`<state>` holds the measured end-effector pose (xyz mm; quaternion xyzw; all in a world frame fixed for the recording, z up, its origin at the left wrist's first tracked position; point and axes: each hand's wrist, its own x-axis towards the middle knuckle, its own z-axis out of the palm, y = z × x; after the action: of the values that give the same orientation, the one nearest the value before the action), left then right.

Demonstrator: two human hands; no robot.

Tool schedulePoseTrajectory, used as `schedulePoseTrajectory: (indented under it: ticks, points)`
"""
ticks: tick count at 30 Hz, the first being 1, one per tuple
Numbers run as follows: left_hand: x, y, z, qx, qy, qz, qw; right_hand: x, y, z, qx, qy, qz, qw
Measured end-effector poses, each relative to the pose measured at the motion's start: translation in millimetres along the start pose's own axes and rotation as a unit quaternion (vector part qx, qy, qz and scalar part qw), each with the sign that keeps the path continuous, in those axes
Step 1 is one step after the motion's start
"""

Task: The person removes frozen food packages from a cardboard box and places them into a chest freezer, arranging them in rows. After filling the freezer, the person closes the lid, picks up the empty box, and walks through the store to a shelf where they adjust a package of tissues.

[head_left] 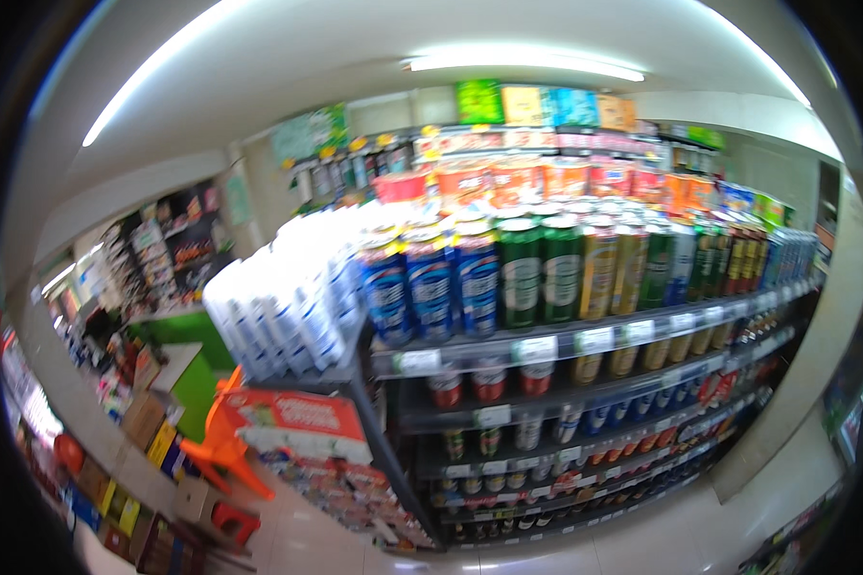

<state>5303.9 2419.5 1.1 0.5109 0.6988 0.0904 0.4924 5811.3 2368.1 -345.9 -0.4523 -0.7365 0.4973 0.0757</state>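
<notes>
Neither of my hands is in view. Before me stands a dark metal store shelf unit (395, 388) with several tiers of drink cans. Along its top tier run tall blue cans (431, 284), then green cans (521, 277) and gold cans (598, 269). White packs (280, 309), overexposed and partly blurred, are crowded on the left end of the top. Cup-shaped tubs in orange and red (518, 181) form a row behind the cans. Price tags (536, 350) line the shelf edges. Red-topped printed sheets (302, 424) cover the unit's end panel.
An orange plastic chair (223, 445) stands left of the shelf, near a green counter (194, 402) and a red stool (237, 521). Cardboard boxes (144, 420) are stacked farther left. A pale pillar (784, 402) rises at the shelf's right end, on the tiled floor (647, 525).
</notes>
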Motion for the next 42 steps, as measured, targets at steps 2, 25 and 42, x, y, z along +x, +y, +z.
schedulePoseTrajectory:
  ticks: [2, 25, 42]
  points:
    - [-21, -24, -10, -0.032, 0.028, -0.019, 0.999, 47, 18, -28, -0.19, 0.023, -0.054, 0.98]
    - [-245, -472, 25, -0.457, -0.022, -0.233, 0.858, 320, -456, 260, -0.173, -0.258, -0.001, 0.951]
    - [-200, -549, -305, -0.339, 0.039, -0.219, 0.914, 403, -484, 357, -0.163, -0.284, 0.099, 0.94]
